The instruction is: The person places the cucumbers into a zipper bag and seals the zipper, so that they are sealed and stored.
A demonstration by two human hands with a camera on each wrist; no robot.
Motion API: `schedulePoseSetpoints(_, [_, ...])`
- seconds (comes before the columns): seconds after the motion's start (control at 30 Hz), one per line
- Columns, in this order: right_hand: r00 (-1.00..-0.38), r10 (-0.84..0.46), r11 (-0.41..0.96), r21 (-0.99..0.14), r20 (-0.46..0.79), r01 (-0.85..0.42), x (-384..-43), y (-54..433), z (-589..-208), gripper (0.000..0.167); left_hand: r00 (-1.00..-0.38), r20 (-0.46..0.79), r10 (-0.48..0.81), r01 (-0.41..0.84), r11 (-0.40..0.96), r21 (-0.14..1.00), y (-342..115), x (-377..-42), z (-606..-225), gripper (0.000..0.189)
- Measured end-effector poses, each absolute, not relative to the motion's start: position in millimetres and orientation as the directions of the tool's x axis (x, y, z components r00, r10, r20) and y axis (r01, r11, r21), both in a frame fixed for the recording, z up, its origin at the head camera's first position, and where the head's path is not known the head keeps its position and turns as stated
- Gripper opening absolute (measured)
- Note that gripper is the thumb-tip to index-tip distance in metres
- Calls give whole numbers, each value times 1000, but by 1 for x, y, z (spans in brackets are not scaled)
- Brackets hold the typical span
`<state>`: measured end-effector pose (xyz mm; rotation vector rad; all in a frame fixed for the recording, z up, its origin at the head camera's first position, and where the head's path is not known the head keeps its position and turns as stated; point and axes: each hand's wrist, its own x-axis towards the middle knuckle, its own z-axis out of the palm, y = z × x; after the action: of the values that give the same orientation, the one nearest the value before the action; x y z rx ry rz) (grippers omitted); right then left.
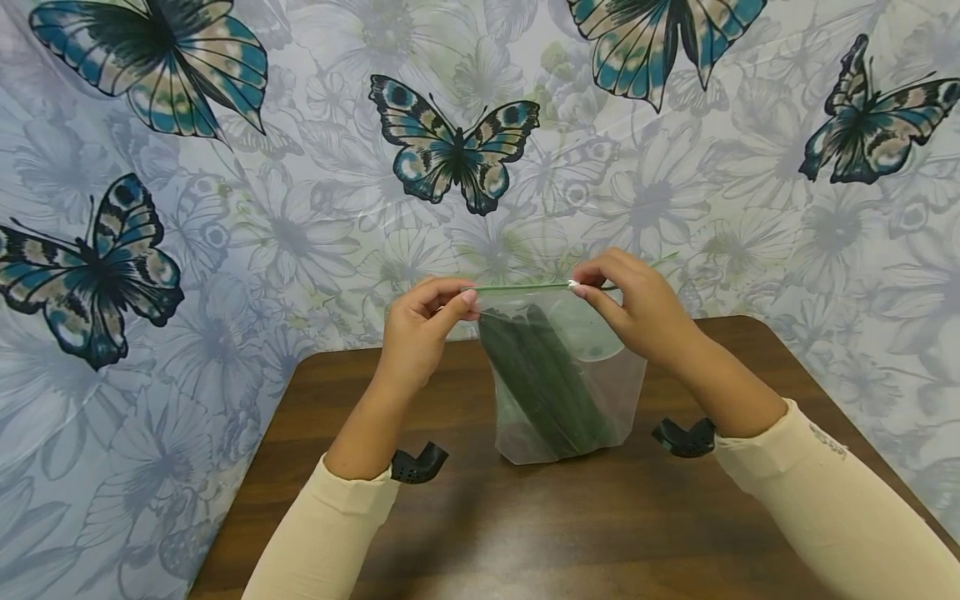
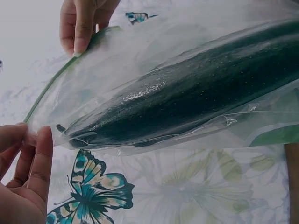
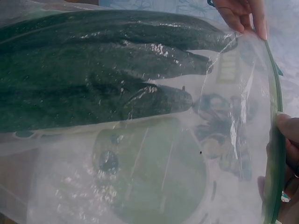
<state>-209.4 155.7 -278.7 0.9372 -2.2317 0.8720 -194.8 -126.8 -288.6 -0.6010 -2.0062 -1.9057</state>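
Observation:
A clear zip bag (image 1: 622,392) with a green strip (image 1: 525,287) along its top edge stands on the table. Inside it, several dark green cucumbers (image 1: 543,375) lean side by side, their stem ends up toward the left. My left hand (image 1: 420,329) pinches the bag's top left corner between thumb and fingers. At the right part of the green strip, my right hand (image 1: 633,304) grips the edge with thumb and forefinger. The strip runs taut between both hands in the head view. In the right wrist view, my right thumb (image 3: 287,126) lies against the strip.
The brown wooden table (image 1: 465,533) extends beneath the bag and forearms. Behind it hangs a pale floral backdrop (image 1: 315,208) printed with butterflies. A black wrist camera (image 1: 418,463) sits at the left cuff, another black camera (image 1: 684,437) at the right.

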Motion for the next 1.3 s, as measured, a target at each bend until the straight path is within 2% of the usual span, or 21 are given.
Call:
schedulePoseSetpoints(0.43, [-606,-365,586,-332,707,-739,-206,169,-286,13,-859,508,69,511,28,859,-131,-192,-292,20])
schedulePoseSetpoints(0.73, [-590,-345,600,-311,730,-737,-206,175,-290,13,-853,520,52,522,32,853,-136,-190,-297,19])
schedulePoseSetpoints(1.3, [-597,-284,591,-353,750,-725,-218,196,-292,13,-842,539,15,539,-7,842,-132,-193,-297,23])
